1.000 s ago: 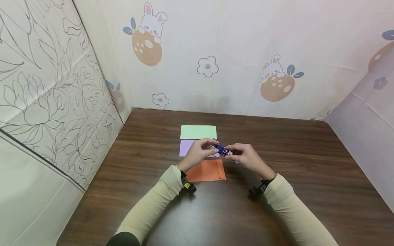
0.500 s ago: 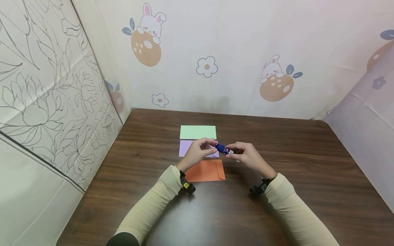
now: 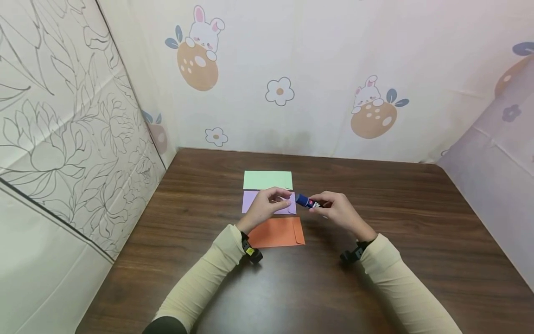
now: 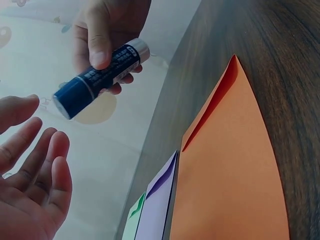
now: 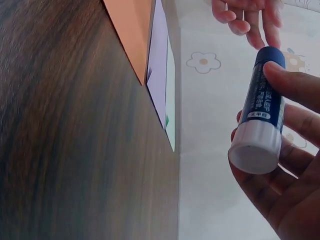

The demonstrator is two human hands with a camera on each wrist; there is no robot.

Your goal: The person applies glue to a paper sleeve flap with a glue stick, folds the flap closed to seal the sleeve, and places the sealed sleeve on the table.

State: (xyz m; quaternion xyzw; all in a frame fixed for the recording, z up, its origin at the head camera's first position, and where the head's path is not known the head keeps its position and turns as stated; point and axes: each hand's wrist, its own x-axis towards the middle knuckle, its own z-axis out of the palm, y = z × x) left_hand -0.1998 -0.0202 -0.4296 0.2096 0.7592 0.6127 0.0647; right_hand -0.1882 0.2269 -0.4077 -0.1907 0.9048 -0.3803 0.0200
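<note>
A dark blue glue stick (image 3: 305, 201) with a white base is held above the table in my right hand (image 3: 335, 211). In the right wrist view the thumb and fingers grip the glue stick (image 5: 262, 102) round its labelled body, blue cap on. My left hand (image 3: 267, 207) hovers just left of the cap, apart from it. Its fingers are loosely bent with nothing between them, as the left wrist view shows. Below the hands lie an orange envelope (image 3: 277, 232), a purple envelope (image 3: 250, 200) partly covered by the left hand, and a green envelope (image 3: 268, 179).
The envelopes lie in a column on the dark wooden table (image 3: 375, 195), their flaps toward the right. A patterned wall covering (image 3: 317, 116) rises at the table's back edge, and a flower-drawn panel (image 3: 71, 153) stands along the left side.
My left hand has let go of the glue stick's cap end and drawn slightly left. The right hand still grips the glue stick and has shifted a little right and up.
</note>
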